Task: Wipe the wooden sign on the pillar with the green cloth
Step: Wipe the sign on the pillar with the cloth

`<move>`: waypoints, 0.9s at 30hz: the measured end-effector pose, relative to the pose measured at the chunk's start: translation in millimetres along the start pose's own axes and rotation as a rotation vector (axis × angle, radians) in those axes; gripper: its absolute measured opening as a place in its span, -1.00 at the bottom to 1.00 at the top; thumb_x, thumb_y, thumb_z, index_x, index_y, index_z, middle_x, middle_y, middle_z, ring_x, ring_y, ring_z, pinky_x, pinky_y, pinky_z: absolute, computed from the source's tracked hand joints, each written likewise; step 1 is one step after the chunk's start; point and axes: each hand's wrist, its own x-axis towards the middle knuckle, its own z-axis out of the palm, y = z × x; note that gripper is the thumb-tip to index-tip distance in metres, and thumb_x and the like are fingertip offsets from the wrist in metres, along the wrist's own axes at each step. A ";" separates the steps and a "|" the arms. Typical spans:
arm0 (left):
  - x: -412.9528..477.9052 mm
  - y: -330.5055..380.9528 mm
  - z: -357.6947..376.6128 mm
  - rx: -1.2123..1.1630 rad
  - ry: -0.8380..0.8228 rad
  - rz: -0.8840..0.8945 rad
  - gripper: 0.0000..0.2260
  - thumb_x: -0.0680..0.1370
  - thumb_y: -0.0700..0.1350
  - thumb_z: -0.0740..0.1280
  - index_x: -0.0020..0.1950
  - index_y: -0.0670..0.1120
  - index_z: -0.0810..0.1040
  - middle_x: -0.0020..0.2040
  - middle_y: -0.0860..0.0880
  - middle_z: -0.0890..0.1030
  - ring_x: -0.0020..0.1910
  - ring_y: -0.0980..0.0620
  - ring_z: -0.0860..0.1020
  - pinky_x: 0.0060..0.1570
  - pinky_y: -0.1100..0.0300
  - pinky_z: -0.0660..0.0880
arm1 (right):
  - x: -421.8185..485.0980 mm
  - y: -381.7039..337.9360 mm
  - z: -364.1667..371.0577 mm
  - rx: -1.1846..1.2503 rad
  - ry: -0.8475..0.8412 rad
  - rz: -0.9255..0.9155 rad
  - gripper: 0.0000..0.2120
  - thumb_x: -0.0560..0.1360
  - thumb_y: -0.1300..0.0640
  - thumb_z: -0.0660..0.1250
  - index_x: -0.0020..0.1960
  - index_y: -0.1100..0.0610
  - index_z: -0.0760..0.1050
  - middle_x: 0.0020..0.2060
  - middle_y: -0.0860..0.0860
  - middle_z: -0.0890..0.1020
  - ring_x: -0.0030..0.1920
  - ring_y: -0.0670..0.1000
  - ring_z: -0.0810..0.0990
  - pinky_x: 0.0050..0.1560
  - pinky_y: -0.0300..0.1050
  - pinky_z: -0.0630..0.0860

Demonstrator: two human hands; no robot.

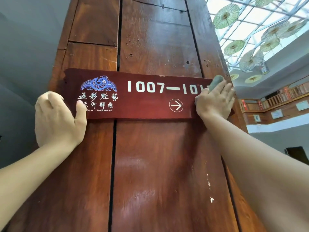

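The dark red sign (142, 97), lettered 1007–101 with a white arrow, crossed the plank pillar (158, 164). The left hand (58, 121) gripped its left end, thumb in front; the right hand (215, 102), fingers flat, pressed a green cloth (216, 81) on its right end.

**Bare Forearms, Bare Hands**

Two forearms show, both uncovered from the picture's edge to the wrist. The left forearm (25, 166) looks slim and smooth. Strong light falls on the left hand (58, 118) and washes out its knuckles and the creases of its skin. The right forearm (260, 166) looks much broader close to the wide-angle lens and narrows toward the wrist. On the right hand (215, 101) the knuckle lines and the furrows between the fingers show plainly. The left thumb (81, 108) is rounded at its tip, and its nail is too blurred to judge.
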 end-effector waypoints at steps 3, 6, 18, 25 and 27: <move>-0.1 0.4 0.4 0.001 0.005 -0.008 -0.61 0.58 0.12 0.17 0.11 -0.22 0.33 0.18 -0.41 0.45 0.17 -0.41 0.41 0.14 -0.28 0.39 | -23.1 -30.4 6.7 0.056 0.021 0.167 -0.28 0.58 -0.08 -0.02 0.63 0.28 -0.06 0.63 0.24 0.04 0.63 0.21 -0.06 0.59 0.15 -0.13; -0.8 -1.1 0.4 -0.002 0.009 -0.016 -0.61 0.58 0.13 0.17 0.10 -0.20 0.31 0.18 -0.40 0.45 0.17 -0.41 0.41 0.11 -0.29 0.42 | -62.7 -37.1 17.8 -0.009 0.000 -0.385 -0.27 0.58 -0.15 -0.05 0.63 0.24 -0.01 0.63 0.20 0.08 0.63 0.19 -0.01 0.60 0.14 -0.07; -1.7 0.8 -0.8 -0.006 0.013 -0.022 -0.64 0.58 0.11 0.17 0.08 -0.20 0.31 0.15 -0.41 0.46 0.14 -0.42 0.42 0.13 -0.30 0.41 | -18.4 37.3 -2.9 0.017 -0.018 -0.057 -0.29 0.60 -0.13 -0.08 0.65 0.20 -0.09 0.65 0.17 0.00 0.64 0.13 -0.09 0.61 0.08 -0.17; 0.4 0.5 -5.2 0.001 -0.045 -0.018 -0.60 0.59 0.12 0.16 0.10 -0.24 0.36 0.15 -0.41 0.47 0.16 -0.42 0.43 0.16 -0.30 0.41 | -47.7 2.6 -3.9 -0.105 -0.178 -0.968 -0.34 0.63 -0.11 -0.04 0.64 0.19 0.03 0.63 0.10 0.09 0.64 0.07 -0.02 0.61 0.08 -0.03; 0.9 0.2 -6.4 -0.002 -0.067 0.003 -0.59 0.59 0.12 0.15 0.11 -0.26 0.36 0.17 -0.42 0.47 0.18 -0.42 0.43 0.21 -0.30 0.40 | -31.5 5.0 -7.7 -0.126 -0.157 -0.946 -0.39 0.64 -0.04 -0.03 0.64 0.17 0.06 0.63 0.11 0.12 0.64 0.07 0.00 0.61 0.08 0.00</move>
